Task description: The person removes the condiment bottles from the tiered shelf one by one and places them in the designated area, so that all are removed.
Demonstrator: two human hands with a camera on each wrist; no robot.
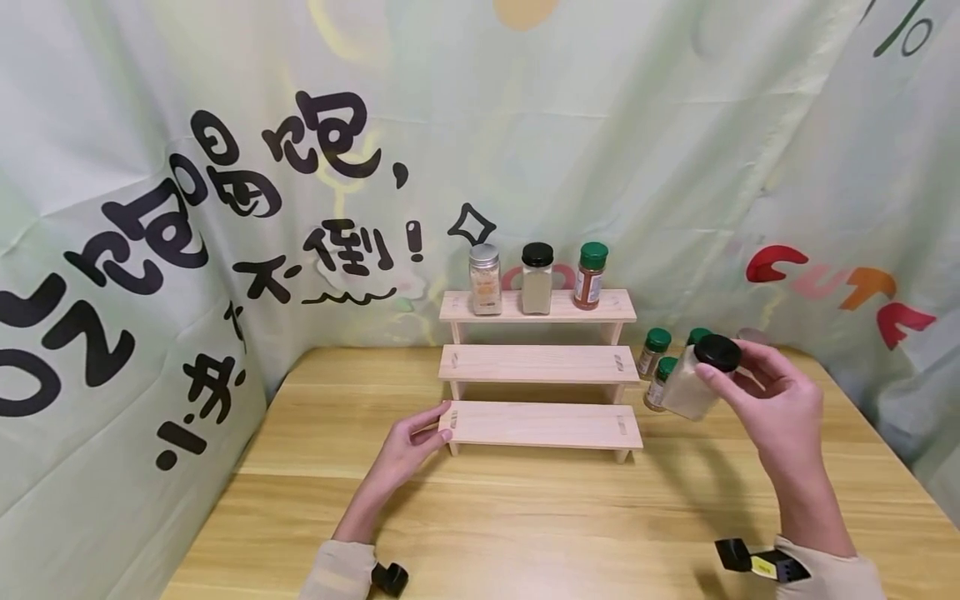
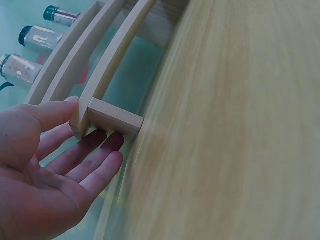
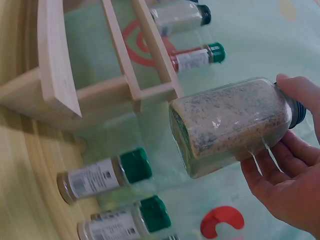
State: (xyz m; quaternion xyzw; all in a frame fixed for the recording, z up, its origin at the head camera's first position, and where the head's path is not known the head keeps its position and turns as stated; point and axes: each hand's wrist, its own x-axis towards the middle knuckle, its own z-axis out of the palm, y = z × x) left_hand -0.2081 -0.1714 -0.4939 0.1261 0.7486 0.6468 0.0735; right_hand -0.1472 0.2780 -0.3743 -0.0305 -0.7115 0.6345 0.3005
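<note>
A three-tier wooden spice rack (image 1: 536, 364) stands near the back of the table. My left hand (image 1: 408, 446) grips the left end of its lowest board, thumb (image 2: 57, 112) on the board's face and fingers around its end and support. To the rack's right, my right hand (image 1: 787, 404) holds a glass spice jar (image 3: 230, 122) by its neck and black lid, tilted and raised off the table. Pale speckled contents show through the glass. On the top tier are a silver-lidded jar (image 1: 486, 283), a black-lidded jar (image 1: 537, 283) and a green-lidded bottle (image 1: 591, 279).
Several more spice bottles stand right of the rack, including green-capped ones (image 1: 654, 354); the held jar and right hand partly hide them. A printed cloth (image 1: 600, 167) hangs behind the wooden table (image 1: 525, 517).
</note>
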